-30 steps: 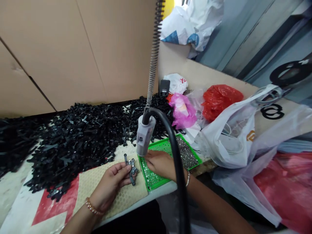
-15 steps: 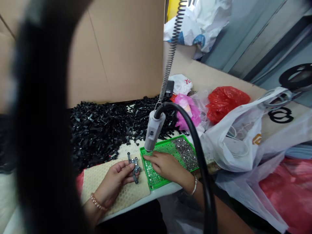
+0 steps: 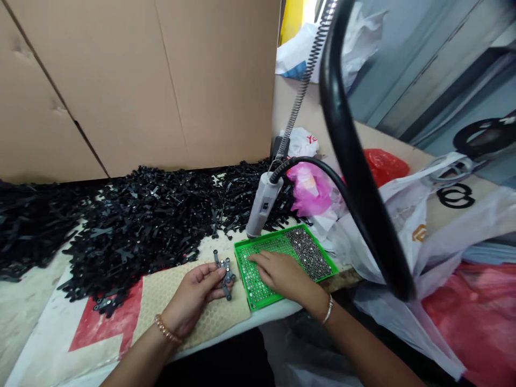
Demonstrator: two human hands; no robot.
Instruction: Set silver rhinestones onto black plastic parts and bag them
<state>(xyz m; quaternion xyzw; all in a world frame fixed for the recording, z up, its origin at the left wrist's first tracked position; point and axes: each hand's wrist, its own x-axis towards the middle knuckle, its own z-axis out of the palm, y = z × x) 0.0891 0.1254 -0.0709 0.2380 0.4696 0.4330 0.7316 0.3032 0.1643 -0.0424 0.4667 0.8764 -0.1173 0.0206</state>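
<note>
This looks like a workshop: heaped flat black parts (image 3: 149, 220), a green rectangular plastic tray (image 3: 276, 234) of small silvery metal pieces (image 3: 310, 252), a white cylindrical tool (image 3: 264, 204) on a coiled metal spring (image 3: 300, 97).

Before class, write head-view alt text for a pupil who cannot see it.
The left hand holds grey strip-shaped parts; the right hand reaches over a rectangular green plastic tray of tiny silvery pieces. Black parts lie heaped behind.

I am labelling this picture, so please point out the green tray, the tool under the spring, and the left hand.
Green tray (image 3: 242, 276), head view: left rim.
Tool (image 3: 259, 214), head view: pale casing.
Left hand (image 3: 193, 293), head view: its back.
</note>
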